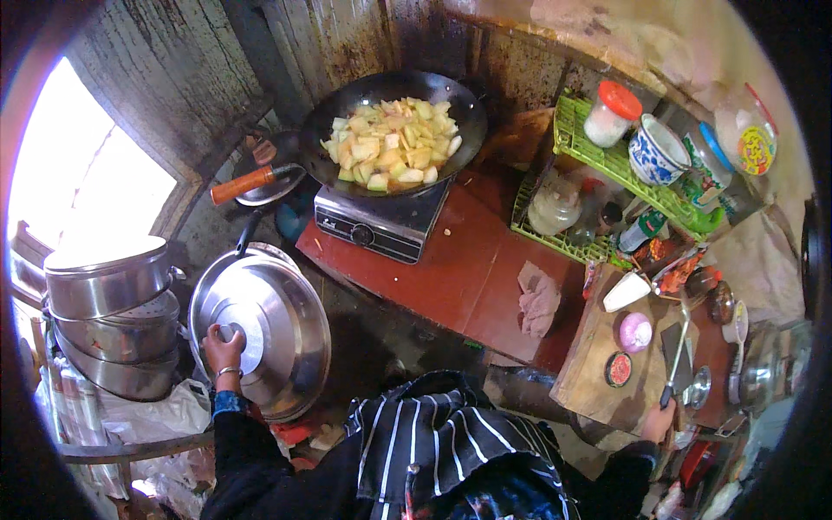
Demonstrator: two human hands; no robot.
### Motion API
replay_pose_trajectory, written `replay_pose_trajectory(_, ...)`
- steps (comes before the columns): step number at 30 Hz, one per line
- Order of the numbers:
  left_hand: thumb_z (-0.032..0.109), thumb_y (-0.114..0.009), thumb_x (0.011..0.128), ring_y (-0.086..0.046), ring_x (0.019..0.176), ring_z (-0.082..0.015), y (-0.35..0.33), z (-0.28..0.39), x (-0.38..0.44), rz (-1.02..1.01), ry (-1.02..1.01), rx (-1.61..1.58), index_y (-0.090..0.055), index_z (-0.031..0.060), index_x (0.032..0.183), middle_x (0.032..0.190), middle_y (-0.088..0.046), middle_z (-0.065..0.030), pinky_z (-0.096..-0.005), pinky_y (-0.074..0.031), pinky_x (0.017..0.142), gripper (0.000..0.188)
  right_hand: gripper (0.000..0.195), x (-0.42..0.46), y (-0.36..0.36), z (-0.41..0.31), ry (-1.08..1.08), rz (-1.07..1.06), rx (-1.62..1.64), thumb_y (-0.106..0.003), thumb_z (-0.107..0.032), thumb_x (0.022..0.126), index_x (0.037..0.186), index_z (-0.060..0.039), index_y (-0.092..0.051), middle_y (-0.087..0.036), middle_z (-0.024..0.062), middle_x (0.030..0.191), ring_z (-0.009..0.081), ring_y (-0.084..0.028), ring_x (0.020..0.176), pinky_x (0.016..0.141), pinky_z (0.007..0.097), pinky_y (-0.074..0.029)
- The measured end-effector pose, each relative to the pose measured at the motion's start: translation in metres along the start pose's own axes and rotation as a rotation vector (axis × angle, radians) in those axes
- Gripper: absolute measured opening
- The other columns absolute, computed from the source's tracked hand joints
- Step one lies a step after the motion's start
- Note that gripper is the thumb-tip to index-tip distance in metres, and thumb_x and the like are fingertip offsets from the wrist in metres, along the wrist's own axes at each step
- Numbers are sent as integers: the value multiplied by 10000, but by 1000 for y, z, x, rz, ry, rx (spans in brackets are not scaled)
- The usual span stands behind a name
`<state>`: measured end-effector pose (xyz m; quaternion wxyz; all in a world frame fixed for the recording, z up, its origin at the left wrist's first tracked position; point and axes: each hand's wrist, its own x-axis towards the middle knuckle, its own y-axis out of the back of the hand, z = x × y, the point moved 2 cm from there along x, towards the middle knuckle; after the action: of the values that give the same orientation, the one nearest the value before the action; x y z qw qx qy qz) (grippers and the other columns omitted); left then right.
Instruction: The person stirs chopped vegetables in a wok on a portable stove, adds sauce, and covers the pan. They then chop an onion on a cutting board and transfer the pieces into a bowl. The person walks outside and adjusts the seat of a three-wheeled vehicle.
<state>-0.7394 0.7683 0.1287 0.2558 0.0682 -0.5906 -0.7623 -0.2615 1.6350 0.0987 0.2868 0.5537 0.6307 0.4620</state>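
Observation:
My left hand [223,350], a bracelet on its wrist, grips the knob of a large round metal lid [279,312] to the left of my body. At the far right, my right hand [658,422] holds the black handle end of a long metal cooking utensil [680,348], which lies over a wooden cutting board [588,367]. The utensil's far end is hard to make out among the items there. On the board are a purple onion [636,332] and a small dark dish of chopped red food [618,369]. Ahead, a black wok [471,123] holds pale chunks of cut vegetable [390,143].
The wok sits on a gas stove [370,227] on a red table [416,286]. A pinkish cloth [538,299] lies near the table's front edge. A green rack [624,169] carries jars and a blue-and-white bowl [658,151]. Steamer pots [110,286] are stacked at left.

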Motion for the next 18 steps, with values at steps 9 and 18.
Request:
replay_pose_trajectory(9, 306, -749, 649, -556, 970, -390, -23, -18, 23, -16, -39, -21, -581, 73, 1114, 1026, -553, -217, -458, -473, 844, 546, 420, -68, 148, -305, 783, 111, 99, -516, -142, 936, 1339, -33, -473, -562, 177, 1252, 335, -560, 1111, 928, 388, -436)
replay_pose_trajectory(18, 213, -754, 649, -568, 961, -359, -25, -39, 25, 26, -163, -130, -577, 80, 1094, 1029, -539, -167, -438, -481, 841, 497, 288, -50, 95, -640, 1512, 271, -395, -624, -176, 811, 1098, -201, -635, -606, 94, 792, 297, -631, 748, 611, 425, -495)
